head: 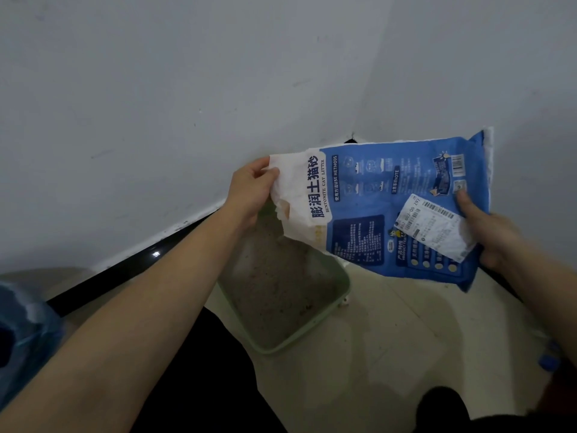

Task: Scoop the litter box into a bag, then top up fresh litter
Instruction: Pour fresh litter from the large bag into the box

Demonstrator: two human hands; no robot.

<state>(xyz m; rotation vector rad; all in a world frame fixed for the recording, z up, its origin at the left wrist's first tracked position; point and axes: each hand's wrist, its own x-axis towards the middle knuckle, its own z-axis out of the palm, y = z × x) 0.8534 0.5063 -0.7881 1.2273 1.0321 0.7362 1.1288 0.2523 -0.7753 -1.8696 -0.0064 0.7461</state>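
A blue and white bag of bentonite cat litter (384, 195) hangs sideways in the air above the room's corner. My left hand (249, 192) grips its white torn mouth end, which tips down over the litter box. My right hand (496, 235) holds the bag's bottom end, thumb on the printed face beside a white shipping label. The pale green litter box (318, 326) sits on the floor below, filled with grey-brown litter with a few darker clumps. The box's far end is hidden behind the bag.
White walls meet in a corner behind the bag, with a black skirting (131, 270) along the floor. A blue plastic bag (22, 335) sits at the left edge. Small blue objects (551, 359) lie on the pale tiled floor at right. My dark-clothed legs fill the bottom.
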